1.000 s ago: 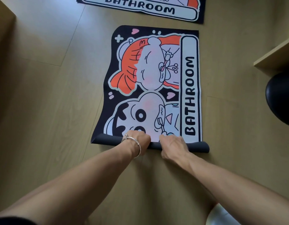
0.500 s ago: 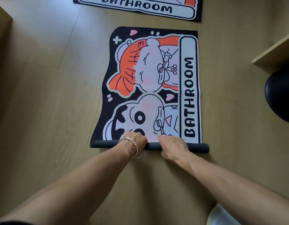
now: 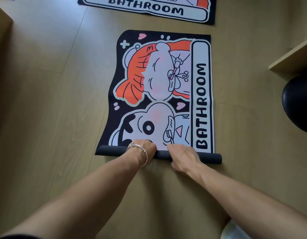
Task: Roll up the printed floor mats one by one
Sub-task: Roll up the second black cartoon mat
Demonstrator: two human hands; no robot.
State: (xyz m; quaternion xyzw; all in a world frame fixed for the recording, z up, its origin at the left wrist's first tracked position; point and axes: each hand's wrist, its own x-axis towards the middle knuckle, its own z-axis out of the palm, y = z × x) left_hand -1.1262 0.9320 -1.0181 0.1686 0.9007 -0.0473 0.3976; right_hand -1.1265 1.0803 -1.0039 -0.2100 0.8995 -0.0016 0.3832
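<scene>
A printed floor mat (image 3: pixel 163 87) with cartoon faces and the word BATHROOM lies flat on the wooden floor in front of me. Its near edge is curled into a thin dark roll (image 3: pixel 208 156) that runs across the mat's full width. My left hand (image 3: pixel 143 148), with a silver bracelet on the wrist, presses down on the roll's middle. Just to its right, my right hand (image 3: pixel 183 155) grips the same roll, fingers curled over it. A second BATHROOM mat (image 3: pixel 149 7) lies flat farther away, cut off by the top edge.
A black round seat or ball (image 3: pixel 298 104) sits at the right edge, with a light wooden shelf (image 3: pixel 294 57) above it. A wooden furniture corner (image 3: pixel 1 19) shows at the top left. Bare floor (image 3: pixel 54 100) lies left of the mat.
The roll has crept slightly forward over the print, covering a little more of the lower cartoon face. Both hands stay on the roll's middle.
</scene>
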